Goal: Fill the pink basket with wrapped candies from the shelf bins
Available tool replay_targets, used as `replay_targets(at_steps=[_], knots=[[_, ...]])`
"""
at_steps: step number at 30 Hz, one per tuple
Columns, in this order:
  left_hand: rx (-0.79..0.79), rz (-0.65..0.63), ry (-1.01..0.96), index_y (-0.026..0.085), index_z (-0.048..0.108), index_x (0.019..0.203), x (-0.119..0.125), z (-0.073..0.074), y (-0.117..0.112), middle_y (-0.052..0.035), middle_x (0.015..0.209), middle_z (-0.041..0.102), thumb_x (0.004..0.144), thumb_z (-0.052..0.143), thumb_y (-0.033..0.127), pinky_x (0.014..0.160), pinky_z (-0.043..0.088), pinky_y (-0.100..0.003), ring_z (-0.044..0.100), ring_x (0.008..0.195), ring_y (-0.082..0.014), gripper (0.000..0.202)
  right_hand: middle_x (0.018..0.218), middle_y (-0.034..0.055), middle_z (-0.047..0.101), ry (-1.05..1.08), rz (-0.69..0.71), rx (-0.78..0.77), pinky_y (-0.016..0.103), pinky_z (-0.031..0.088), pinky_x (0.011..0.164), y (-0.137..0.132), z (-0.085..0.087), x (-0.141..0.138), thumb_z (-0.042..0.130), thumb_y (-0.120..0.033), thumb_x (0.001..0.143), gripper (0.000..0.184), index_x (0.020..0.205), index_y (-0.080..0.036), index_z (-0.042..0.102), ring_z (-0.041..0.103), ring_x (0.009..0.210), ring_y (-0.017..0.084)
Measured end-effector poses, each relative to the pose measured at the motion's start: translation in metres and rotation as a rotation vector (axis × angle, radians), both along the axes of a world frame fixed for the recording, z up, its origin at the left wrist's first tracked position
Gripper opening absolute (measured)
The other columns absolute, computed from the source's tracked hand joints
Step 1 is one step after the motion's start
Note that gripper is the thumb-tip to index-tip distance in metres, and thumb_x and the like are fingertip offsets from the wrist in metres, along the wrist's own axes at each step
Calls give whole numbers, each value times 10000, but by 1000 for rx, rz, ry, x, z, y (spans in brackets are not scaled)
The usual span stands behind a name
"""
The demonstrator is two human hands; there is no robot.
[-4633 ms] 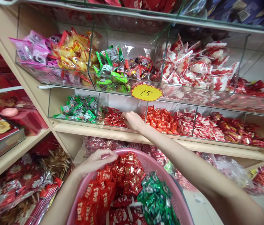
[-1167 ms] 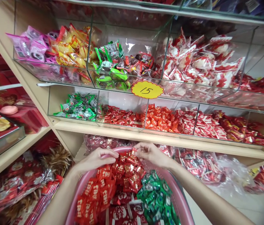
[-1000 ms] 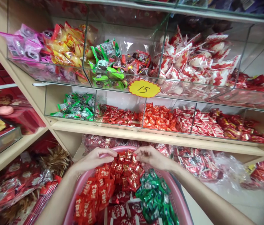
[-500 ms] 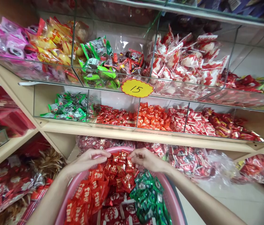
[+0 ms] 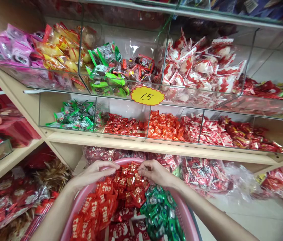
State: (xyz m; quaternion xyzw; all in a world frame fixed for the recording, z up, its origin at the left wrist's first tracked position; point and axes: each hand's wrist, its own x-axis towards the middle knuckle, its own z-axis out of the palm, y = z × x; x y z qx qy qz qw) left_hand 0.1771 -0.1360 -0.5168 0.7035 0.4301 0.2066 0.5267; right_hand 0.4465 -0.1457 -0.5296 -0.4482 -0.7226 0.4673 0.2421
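Observation:
A pink plastic basket (image 5: 183,214) holds wrapped candies sorted by colour. My left hand (image 5: 96,172) lies over its far left rim, fingers stretched out, with the tips beside the shiny red wrapped candies (image 5: 130,184). Opposite it, my right hand (image 5: 156,172) has thumb and fingers pinched together on a red candy at the far edge of that pile. Orange-red packets (image 5: 94,211) fill the basket's left side, and green wrapped candies (image 5: 160,211) its right. Dark red packets with white print (image 5: 121,229) lie at the near middle.
Above stand shelves with clear bins of candy, among them orange candies (image 5: 165,125) and green packets (image 5: 77,115). A yellow price tag (image 5: 147,96) reads 15. Bagged candies (image 5: 204,174) sit behind the basket, with more bags (image 5: 8,201) at lower left.
The view has shifted slightly, so the shelves appear a little lower and to the right. Both hands keep nearly the same place over the red candies.

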Motion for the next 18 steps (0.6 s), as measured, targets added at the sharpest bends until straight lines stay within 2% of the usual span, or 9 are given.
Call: replay_targets(at_steps=[5,13,18], knots=[[6,-5,-7,212,656,1044,-1,-2,1,-47,1145,641,808,545,397,935,388,-303,549,1074,-221,320,597,-15,525,-74,-7,92,195,321,492,1,-6,1,512,-380,814,262,763,-146,620,440,534,87],[7,4,-4,208,654,1062,-1,-2,1,-52,1142,643,798,547,416,932,397,-309,554,1057,-224,352,581,-25,540,-97,-30,116,187,337,484,0,-8,0,503,-343,824,201,820,-161,589,469,496,87],[25,3,1,203,659,1050,1,-1,1,-56,1139,644,800,547,416,942,388,-303,549,1071,-225,347,586,-27,549,-207,-31,263,186,319,501,-2,-4,-1,519,-325,820,169,825,-172,590,468,522,92]])
